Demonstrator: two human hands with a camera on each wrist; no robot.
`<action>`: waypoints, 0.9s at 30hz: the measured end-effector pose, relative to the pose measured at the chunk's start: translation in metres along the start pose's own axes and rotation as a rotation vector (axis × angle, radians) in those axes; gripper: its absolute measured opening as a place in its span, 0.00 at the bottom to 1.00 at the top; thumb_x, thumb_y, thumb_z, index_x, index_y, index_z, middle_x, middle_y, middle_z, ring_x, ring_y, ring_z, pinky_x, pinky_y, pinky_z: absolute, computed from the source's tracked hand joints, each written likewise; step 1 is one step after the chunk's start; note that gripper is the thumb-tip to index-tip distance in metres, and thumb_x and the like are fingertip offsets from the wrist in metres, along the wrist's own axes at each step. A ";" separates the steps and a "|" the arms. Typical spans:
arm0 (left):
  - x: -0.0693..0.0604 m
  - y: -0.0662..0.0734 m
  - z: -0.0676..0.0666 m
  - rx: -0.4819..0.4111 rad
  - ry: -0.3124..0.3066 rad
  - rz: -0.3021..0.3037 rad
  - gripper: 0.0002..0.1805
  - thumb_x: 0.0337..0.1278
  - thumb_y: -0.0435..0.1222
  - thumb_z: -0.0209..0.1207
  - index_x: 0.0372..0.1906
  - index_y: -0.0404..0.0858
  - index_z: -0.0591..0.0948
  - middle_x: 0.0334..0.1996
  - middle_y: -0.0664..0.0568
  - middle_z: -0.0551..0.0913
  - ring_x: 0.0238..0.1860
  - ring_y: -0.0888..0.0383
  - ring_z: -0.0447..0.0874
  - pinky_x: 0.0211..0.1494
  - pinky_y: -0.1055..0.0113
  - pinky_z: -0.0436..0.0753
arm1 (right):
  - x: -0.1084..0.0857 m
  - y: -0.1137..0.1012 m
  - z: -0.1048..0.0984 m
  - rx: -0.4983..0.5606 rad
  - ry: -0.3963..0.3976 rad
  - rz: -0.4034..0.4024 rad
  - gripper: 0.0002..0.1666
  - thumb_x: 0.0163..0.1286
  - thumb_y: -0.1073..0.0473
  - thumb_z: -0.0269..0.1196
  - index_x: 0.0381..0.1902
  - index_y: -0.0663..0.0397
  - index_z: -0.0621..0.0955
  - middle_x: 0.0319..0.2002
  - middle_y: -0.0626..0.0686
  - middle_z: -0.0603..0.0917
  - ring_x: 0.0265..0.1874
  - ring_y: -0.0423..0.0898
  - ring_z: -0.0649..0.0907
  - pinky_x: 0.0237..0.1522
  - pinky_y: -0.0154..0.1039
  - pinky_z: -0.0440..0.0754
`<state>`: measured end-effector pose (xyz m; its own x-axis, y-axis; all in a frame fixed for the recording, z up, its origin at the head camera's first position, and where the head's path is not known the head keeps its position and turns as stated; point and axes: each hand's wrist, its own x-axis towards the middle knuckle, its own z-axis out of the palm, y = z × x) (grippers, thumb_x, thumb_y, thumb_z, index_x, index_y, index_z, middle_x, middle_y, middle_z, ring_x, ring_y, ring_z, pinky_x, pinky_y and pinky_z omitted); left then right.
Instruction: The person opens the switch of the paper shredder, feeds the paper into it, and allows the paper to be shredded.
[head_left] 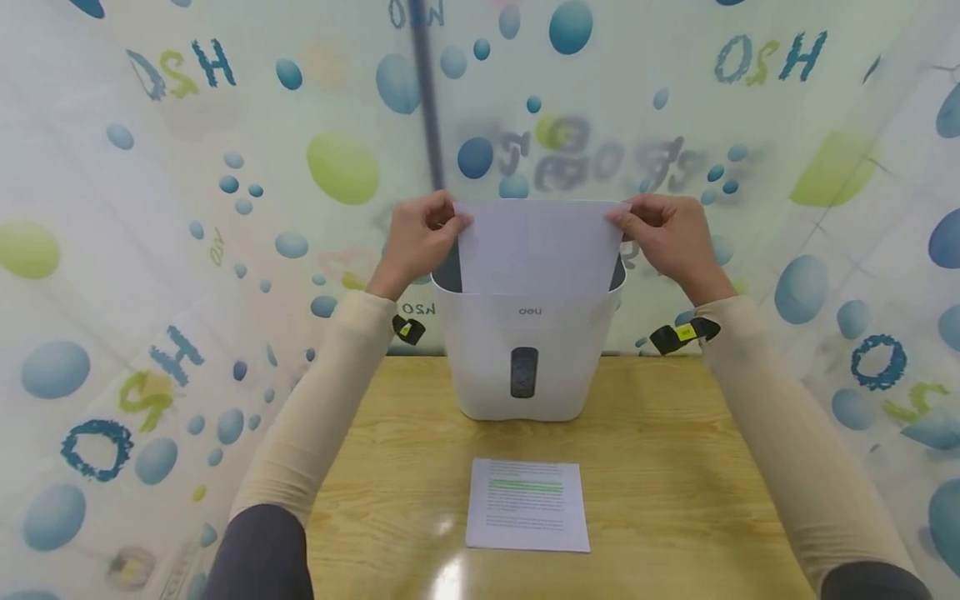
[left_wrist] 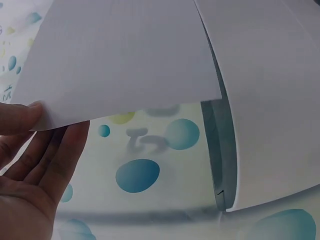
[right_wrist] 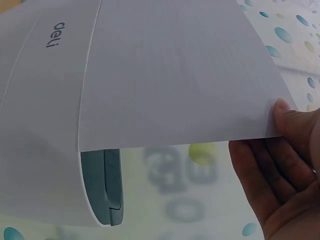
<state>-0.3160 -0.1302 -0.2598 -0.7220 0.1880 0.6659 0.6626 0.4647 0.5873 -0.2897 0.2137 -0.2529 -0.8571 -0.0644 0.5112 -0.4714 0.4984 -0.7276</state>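
A blank white sheet of paper (head_left: 536, 246) stands upright at the top of a white deli paper shredder (head_left: 487, 358), its lower edge hidden behind the front rim. My left hand (head_left: 422, 237) pinches the sheet's upper left corner between thumb and fingers. At the upper right corner, my right hand (head_left: 667, 237) pinches it the same way. The left wrist view shows the thumb (left_wrist: 22, 117) on the near face of the paper (left_wrist: 120, 55), fingers behind. In the right wrist view, the sheet (right_wrist: 175, 75) spans from the shredder's rim (right_wrist: 82, 120) to the thumb (right_wrist: 290, 117).
A printed sheet (head_left: 528, 507) with green highlighted lines lies on the wooden table (head_left: 397, 467) in front of the shredder. Behind and at both sides hangs a patterned curtain (head_left: 247, 133) with blue and green dots. Black straps (head_left: 684, 333) hang by the wrists.
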 end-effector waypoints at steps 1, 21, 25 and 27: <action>0.002 0.001 -0.001 0.005 -0.001 0.000 0.08 0.66 0.32 0.64 0.29 0.34 0.81 0.26 0.41 0.88 0.23 0.63 0.78 0.32 0.72 0.75 | 0.002 -0.001 -0.001 0.003 0.001 0.004 0.18 0.68 0.46 0.71 0.43 0.56 0.90 0.27 0.29 0.87 0.28 0.31 0.88 0.39 0.26 0.82; 0.040 0.001 -0.001 0.049 0.040 -0.010 0.07 0.68 0.34 0.61 0.35 0.35 0.84 0.33 0.44 0.90 0.32 0.62 0.85 0.42 0.73 0.83 | 0.040 -0.004 -0.001 0.052 0.029 0.047 0.18 0.68 0.47 0.71 0.46 0.54 0.90 0.32 0.34 0.88 0.32 0.33 0.87 0.43 0.29 0.82; 0.046 -0.004 0.003 0.069 0.066 -0.003 0.07 0.68 0.35 0.62 0.36 0.34 0.84 0.32 0.44 0.89 0.32 0.60 0.86 0.42 0.73 0.83 | 0.050 0.000 0.003 0.059 0.038 0.043 0.17 0.68 0.49 0.71 0.47 0.54 0.90 0.32 0.34 0.87 0.32 0.31 0.87 0.43 0.28 0.83; 0.048 -0.006 0.005 0.077 0.080 -0.007 0.08 0.69 0.35 0.62 0.35 0.34 0.84 0.32 0.44 0.89 0.33 0.60 0.87 0.43 0.72 0.84 | 0.054 0.001 0.006 0.069 0.046 0.032 0.16 0.68 0.50 0.71 0.46 0.56 0.90 0.32 0.33 0.87 0.32 0.29 0.87 0.44 0.28 0.85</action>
<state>-0.3561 -0.1196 -0.2337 -0.7064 0.1159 0.6982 0.6379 0.5317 0.5571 -0.3379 0.2057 -0.2292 -0.8619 -0.0086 0.5070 -0.4589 0.4385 -0.7728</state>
